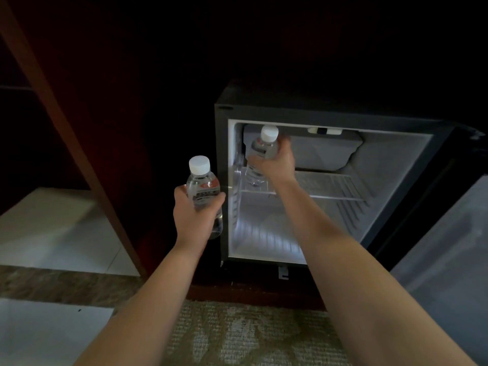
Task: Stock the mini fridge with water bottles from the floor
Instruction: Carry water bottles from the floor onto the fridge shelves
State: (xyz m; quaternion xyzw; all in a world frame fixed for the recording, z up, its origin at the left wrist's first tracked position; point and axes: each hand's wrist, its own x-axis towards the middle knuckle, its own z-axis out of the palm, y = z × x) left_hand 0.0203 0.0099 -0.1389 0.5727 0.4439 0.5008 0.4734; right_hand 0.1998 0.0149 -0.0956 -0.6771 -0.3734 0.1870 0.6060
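Note:
The black mini fridge (221, 159) stands open in a dark cabinet, its white inside lit. My right hand (277, 162) grips a clear water bottle (260, 151) with a white cap, held upright at the left end of the wire shelf (327, 188) inside the fridge. Whether its base touches the shelf I cannot tell. My left hand (192, 215) grips a second water bottle (202, 186), also white-capped and upright, just outside the fridge's left front edge. The fridge's lower compartment (264, 233) holds nothing.
The fridge door (449, 247) hangs open to the right. A reddish wooden cabinet panel (79, 154) slants down on the left, with pale floor tiles (52, 233) beyond it. Patterned carpet (237, 336) lies in front of the fridge. A cooling unit (322, 151) fills the fridge's upper back.

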